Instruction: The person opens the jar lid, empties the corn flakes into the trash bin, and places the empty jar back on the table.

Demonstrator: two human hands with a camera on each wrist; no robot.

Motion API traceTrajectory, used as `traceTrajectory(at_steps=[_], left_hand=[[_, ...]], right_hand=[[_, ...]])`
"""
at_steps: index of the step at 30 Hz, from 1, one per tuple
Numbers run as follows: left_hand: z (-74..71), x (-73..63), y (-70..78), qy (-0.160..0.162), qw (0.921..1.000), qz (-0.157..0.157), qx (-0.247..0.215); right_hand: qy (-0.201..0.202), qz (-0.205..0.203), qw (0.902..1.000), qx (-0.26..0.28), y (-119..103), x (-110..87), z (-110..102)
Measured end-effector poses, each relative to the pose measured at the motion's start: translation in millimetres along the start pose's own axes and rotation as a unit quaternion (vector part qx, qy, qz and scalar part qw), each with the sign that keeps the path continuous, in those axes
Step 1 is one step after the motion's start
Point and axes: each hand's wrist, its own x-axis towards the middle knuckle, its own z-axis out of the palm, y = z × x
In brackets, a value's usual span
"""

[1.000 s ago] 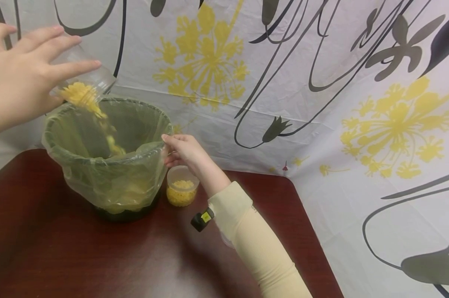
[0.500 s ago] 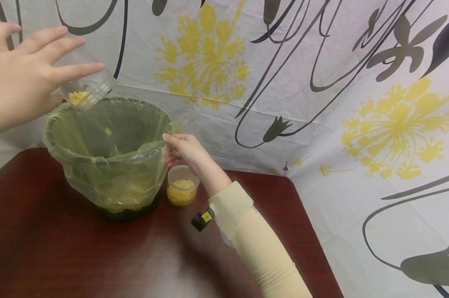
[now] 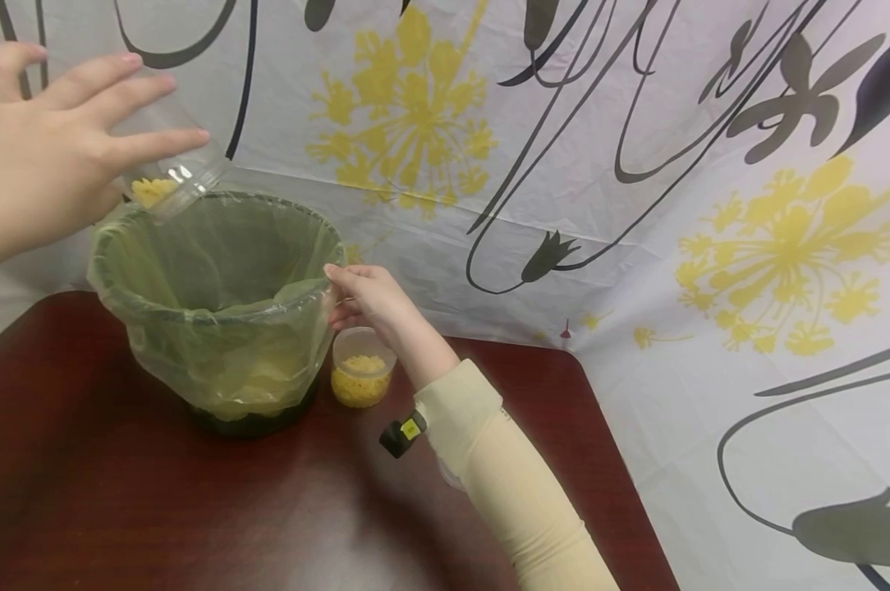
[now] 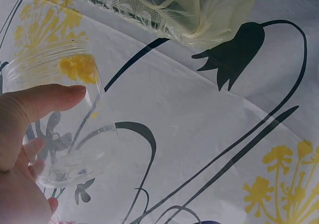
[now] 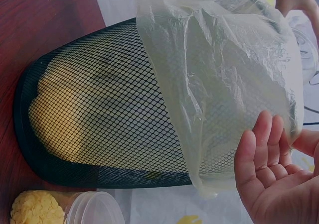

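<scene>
My left hand [image 3: 68, 152] grips a clear plastic jar [image 3: 194, 168], tipped with its mouth down over the left rim of a wastebasket. A small heap of yellow flakes [image 3: 153, 192] lies inside near the jar's mouth. The dark mesh wastebasket [image 5: 124, 84] stands upright, lined with a thin yellowish bag [image 3: 231, 369] folded over its rim. Through the mesh, a yellow mass shows at the bottom. At the right rim my right hand [image 3: 374, 304] pinches the bag's edge between thumb and fingers. Below that hand stands a second jar [image 3: 360, 390], partly filled with yellow flakes.
Everything stands on a dark red wooden table [image 3: 268, 509]. Behind and to the right hangs a white cloth [image 3: 637, 246] printed with flowers. A clear round edge [image 3: 451, 476] shows beside the right sleeve [image 3: 511, 476], which hides the rest of it.
One second ago a stream of yellow flakes fell from the tipped jar into the wastebasket; now no flakes are falling and fewer sit in the jar. Both hands have barely moved.
</scene>
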Motion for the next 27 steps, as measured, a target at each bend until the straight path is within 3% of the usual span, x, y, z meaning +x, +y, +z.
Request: traceTrajectory(at_steps=[12,18,27], left_hand=[[-0.5,-0.5,0.8,-0.006,0.9999,0.009,0.001],[-1.6,-1.6,0.2,-0.050,0.9986,-0.003,0.019],[-1.4,-2.5,1.6,-0.059,0.9979,0.011,0.023]], right_hand=[[-0.004,-0.001,1.0000,-0.004,-0.7,0.2,-0.3],[-0.007,0.001,1.0000,-0.003,-1.6,0.4,-1.0],[-0.006,0.005,0.9999,-0.009,-1.3,0.5,-1.3]])
